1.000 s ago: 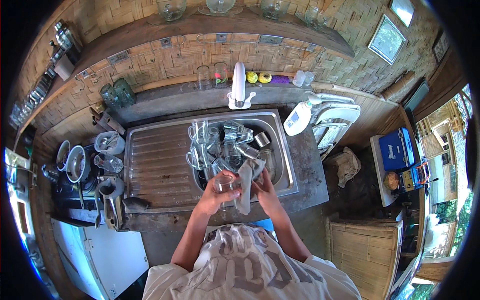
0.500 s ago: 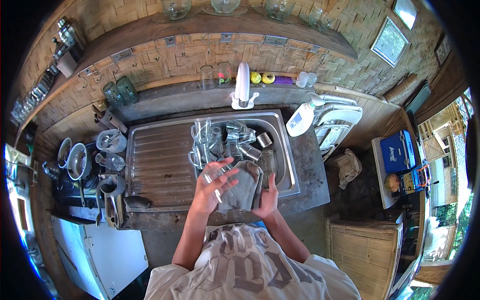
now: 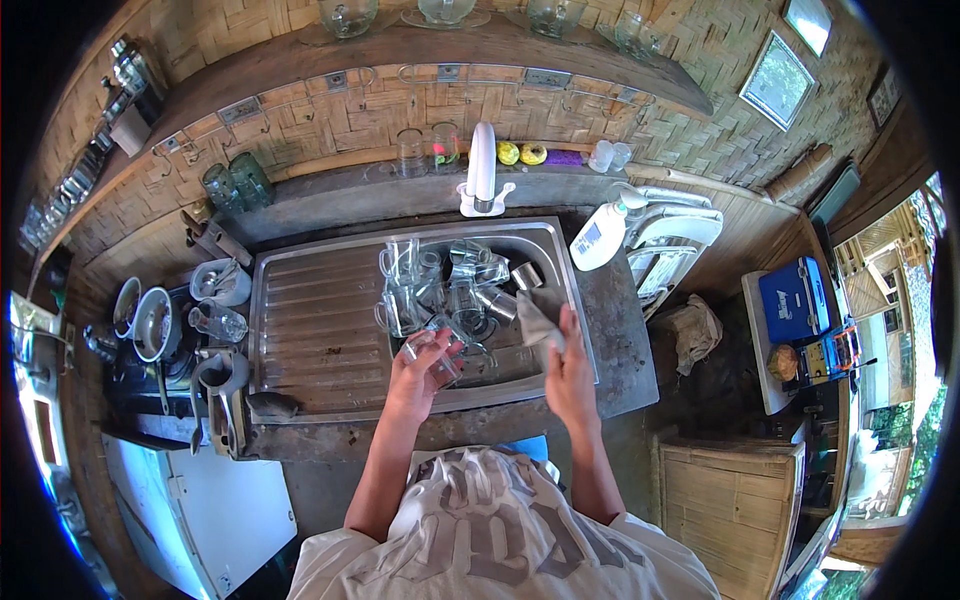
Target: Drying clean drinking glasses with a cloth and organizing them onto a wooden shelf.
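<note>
In front of the sink, my left hand (image 3: 411,378) is wrapped round a clear drinking glass (image 3: 445,372), held tilted over the basin's near edge. My right hand (image 3: 572,378) grips a grey cloth (image 3: 538,320) at the basin's right side, apart from the glass. Clear glass mugs (image 3: 402,312) and shiny metal cups (image 3: 496,301) lie piled in the steel sink (image 3: 570,345). The fingers of my right hand are partly hidden by the cloth.
A white faucet (image 3: 481,170) rises behind the basin. On its right stands a white pump bottle (image 3: 600,237), and a ribbed drainboard (image 3: 315,320) extends left. Pots (image 3: 157,325) and a glass jar (image 3: 218,322) crowd the far left. A shelf (image 3: 400,62) spans above.
My right hand has moved right and away from the glass, taking the cloth along, which now bunches up smaller. My left hand still holds the glass, now tilted differently.
</note>
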`<state>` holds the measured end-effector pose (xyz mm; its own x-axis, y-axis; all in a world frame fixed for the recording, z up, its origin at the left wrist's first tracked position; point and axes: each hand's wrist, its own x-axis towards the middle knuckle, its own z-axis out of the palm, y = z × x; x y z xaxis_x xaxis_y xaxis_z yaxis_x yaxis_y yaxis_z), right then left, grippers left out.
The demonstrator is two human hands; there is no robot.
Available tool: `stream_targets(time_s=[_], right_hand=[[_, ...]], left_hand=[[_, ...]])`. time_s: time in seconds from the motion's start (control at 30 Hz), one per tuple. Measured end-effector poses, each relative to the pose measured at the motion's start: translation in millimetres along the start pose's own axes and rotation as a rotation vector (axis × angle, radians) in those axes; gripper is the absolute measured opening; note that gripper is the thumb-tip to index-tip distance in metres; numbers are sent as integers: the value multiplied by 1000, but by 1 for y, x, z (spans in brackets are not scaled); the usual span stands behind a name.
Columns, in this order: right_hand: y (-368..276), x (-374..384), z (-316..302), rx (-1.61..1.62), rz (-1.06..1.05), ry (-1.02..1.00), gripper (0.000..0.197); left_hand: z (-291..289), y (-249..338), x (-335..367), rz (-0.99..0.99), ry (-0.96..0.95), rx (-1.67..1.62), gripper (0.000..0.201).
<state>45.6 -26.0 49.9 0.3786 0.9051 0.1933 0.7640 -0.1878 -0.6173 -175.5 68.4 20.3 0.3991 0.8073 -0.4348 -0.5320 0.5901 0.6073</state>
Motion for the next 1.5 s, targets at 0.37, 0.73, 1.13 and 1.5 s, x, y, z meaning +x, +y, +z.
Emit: stream_targets(time_s=[0.37, 0.73, 1.13, 1.5], right_hand=[[-12, 1, 12, 1064, 494, 281, 46], [-71, 1, 30, 623, -6, -497, 72], [-32, 3, 63, 1139, 352, -370, 52], [-84, -15, -3, 1533, 630, -334, 60]], left_hand=[[7, -9, 5, -77, 13, 64, 58], [-34, -46, 25, 43, -496, -132, 53], [34, -23, -4, 498, 28, 1142, 78], [-46, -83, 62, 251, -239, 104, 57]])
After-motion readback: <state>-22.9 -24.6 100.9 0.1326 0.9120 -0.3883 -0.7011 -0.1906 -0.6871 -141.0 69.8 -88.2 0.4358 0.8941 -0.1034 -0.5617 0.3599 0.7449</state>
